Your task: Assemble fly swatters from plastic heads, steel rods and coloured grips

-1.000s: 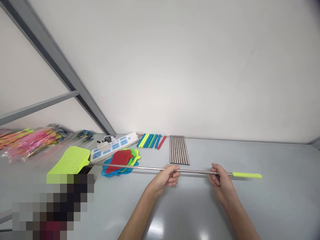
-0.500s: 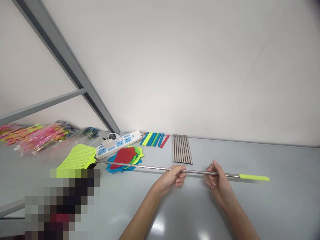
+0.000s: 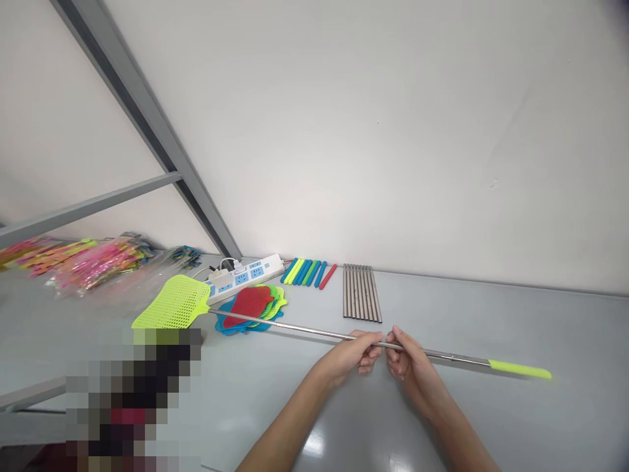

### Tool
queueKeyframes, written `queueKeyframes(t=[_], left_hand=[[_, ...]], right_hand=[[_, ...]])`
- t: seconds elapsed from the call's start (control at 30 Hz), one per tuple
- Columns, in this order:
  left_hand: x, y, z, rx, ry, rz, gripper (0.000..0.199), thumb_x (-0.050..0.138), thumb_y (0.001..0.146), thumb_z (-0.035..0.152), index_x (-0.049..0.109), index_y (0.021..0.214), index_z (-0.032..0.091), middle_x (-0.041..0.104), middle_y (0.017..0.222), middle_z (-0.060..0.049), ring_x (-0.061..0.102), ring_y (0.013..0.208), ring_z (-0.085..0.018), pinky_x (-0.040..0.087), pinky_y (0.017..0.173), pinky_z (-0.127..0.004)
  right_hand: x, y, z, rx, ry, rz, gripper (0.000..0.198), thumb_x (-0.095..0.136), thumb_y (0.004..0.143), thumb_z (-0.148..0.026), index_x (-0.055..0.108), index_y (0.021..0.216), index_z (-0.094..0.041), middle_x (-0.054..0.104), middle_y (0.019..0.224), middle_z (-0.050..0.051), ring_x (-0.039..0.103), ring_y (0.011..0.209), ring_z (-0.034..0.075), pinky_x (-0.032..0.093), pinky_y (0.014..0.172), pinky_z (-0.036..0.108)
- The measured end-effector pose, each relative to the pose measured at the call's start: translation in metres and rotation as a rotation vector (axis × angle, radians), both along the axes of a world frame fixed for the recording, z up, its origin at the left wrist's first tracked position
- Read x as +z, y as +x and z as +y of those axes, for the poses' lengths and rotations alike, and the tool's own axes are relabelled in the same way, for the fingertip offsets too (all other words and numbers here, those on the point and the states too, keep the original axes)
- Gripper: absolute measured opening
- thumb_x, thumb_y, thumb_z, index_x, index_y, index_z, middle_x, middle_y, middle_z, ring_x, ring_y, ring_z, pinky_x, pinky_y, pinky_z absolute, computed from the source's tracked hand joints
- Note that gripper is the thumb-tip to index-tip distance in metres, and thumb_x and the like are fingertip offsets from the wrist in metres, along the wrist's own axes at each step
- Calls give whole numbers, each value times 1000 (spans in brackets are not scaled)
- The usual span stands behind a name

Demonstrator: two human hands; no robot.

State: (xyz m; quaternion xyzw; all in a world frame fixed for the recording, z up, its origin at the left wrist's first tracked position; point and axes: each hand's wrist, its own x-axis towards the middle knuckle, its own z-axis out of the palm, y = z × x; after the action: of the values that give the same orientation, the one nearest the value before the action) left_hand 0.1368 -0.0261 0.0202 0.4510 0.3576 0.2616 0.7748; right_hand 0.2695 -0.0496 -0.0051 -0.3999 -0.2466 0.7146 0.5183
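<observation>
A long telescopic fly swatter (image 3: 309,331) lies across both my hands. Its yellow-green mesh head (image 3: 174,303) is at the left and its yellow-green grip (image 3: 521,370) at the right, with a steel rod between. My left hand (image 3: 361,351) pinches the rod near its middle, thumb on top. Close beside it, my right hand (image 3: 405,354) has its thumb and fingers closed round the rod. Beyond the rod, red, green, yellow and blue mesh swatter heads (image 3: 248,307) lie in an overlapping pile.
Several steel rods (image 3: 362,293) lie side by side near the wall, beside a row of coloured grips (image 3: 307,272). A white power strip (image 3: 246,278) with plugs stands behind the swatter heads. Bagged swatters (image 3: 108,259) lie at the left, near a grey metal frame (image 3: 162,141).
My right hand has moved left along the rod, close to my left hand, and its fingers have closed on it. The grip end has dipped, and the view has shifted slightly.
</observation>
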Motion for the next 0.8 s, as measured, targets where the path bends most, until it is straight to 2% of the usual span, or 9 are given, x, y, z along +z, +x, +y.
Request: queueKeyframes(t=[0.17,0.33,0.43,0.57,0.67,0.73,0.8], left_hand=[[6,-5,3,36,40,65,38,45,72,46,36,49,16,28,43,7,20,38,-4,13,41,-23],[4,-17,10,177,48,70,41,45,71,49,33,49,17,28,43,7,20,36,-4,13,40,-22],[0,-28,17,326,107,75,41,43,73,47,33,48,17,25,40,8,22,35,-4,16,40,-21],[-5,-42,24,621,178,120,38,40,74,46,34,48,18,25,36,8,25,34,-6,21,40,-20],[-9,-45,27,777,215,144,38,35,75,48,36,50,18,27,36,7,27,34,-7,22,39,-20],[-11,-44,27,795,228,158,39,36,74,49,37,51,18,29,36,7,28,35,-7,22,38,-20],[-14,-40,27,745,219,169,39,38,73,50,39,51,18,31,37,7,28,34,-6,22,38,-20]], right_hand=[[3,10,4,17,-45,26,32,53,71,-45,62,71,-15,46,47,-2,39,40,7,26,36,19],[0,26,10,-126,-66,61,29,55,70,-43,62,65,-15,44,45,-2,36,38,8,26,35,21],[0,33,12,-214,-31,74,26,55,72,-40,59,62,-16,39,42,-4,31,36,6,23,34,20],[2,35,12,-324,12,76,25,57,71,-37,53,56,-17,31,39,-7,23,33,5,20,32,20],[5,35,13,-358,25,87,26,58,70,-35,49,54,-18,29,42,-8,19,33,4,19,31,20],[5,34,13,-343,35,96,25,58,71,-34,47,54,-18,27,43,-8,19,34,5,20,31,20],[5,34,13,-320,38,98,26,58,72,-34,47,54,-18,25,43,-8,20,35,5,22,31,20]])
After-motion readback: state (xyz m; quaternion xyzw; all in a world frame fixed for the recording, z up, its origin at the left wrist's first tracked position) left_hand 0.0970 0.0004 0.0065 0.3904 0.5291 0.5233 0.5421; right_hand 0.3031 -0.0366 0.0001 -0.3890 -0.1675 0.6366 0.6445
